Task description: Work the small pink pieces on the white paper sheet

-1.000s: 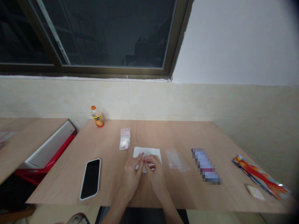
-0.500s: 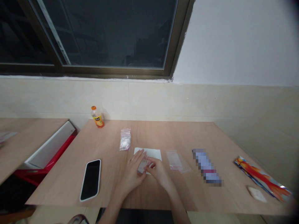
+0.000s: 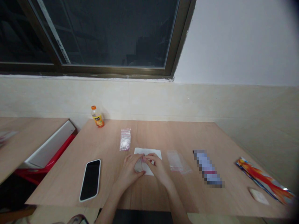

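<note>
A small clear plastic bag [image 3: 139,166] is held between my two hands, above a white sheet of paper [image 3: 143,150]. My left hand [image 3: 130,167] grips it from the left, thumb at its near end and fingers at the far end. At the bag's upper right edge, the fingers of my right hand [image 3: 157,165] are pinched together. The fingers partly cover the bag, and its contents cannot be made out. Beside my right hand, flat clear plastic bags [image 3: 176,161] lie on the table. Beyond the paper, to the left, rests a filled zip bag [image 3: 125,140].
A phone [image 3: 90,180] lies left on the table [image 3: 163,133], with an orange-capped juice bottle [image 3: 97,117] at the back. On the right are a pixelated item [image 3: 207,168], a colourful orange packet [image 3: 263,179] and a small whitish object [image 3: 258,196]. A window is ahead.
My left hand has shifted slightly left and its fingers have curled in from lying stretched over the bag. My right fingertips have moved up and left to the bag's far edge.
</note>
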